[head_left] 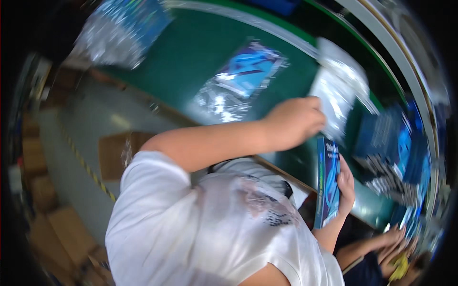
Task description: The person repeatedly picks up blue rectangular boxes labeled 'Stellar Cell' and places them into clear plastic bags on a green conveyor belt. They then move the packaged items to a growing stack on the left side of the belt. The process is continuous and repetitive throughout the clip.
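My left hand [295,123] is closed in a pinch at the near left edge of a clear, whitish plastic bag [338,90], which lies on top of a pile of such bags; the fingertips are partly hidden. In my right hand [347,187] is a slim blue and purple box [327,183], held upright with its narrow printed side showing. The top end of this box comes close to the lower end of the bags. A flat blue package [248,71] in clear wrapping lies on the green table [176,62], beyond my left forearm.
Stacked blue boxes [384,140] stand at the right. At the far left is a heap of bagged blue packages [126,33]. A cardboard carton [114,155] rests on the floor, with more cartons [62,233] at lower left. Another person's hands [393,236] work at lower right.
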Action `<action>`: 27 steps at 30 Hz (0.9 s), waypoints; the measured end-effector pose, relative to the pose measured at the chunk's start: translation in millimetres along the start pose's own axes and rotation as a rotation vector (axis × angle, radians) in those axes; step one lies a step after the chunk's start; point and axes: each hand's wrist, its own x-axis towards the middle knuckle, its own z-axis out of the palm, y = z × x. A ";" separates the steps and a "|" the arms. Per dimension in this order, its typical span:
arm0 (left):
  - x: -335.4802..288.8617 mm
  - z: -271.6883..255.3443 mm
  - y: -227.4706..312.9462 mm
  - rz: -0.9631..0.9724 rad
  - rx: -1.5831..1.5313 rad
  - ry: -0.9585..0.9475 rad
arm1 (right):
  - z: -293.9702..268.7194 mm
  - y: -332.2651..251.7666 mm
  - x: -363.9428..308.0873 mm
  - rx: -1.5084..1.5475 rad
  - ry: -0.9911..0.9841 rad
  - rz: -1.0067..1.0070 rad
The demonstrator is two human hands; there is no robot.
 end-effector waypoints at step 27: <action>0.3 -1.7 5.1 -0.616 -0.607 -0.006 | -13.9 9.0 20.7 0.245 -0.138 0.108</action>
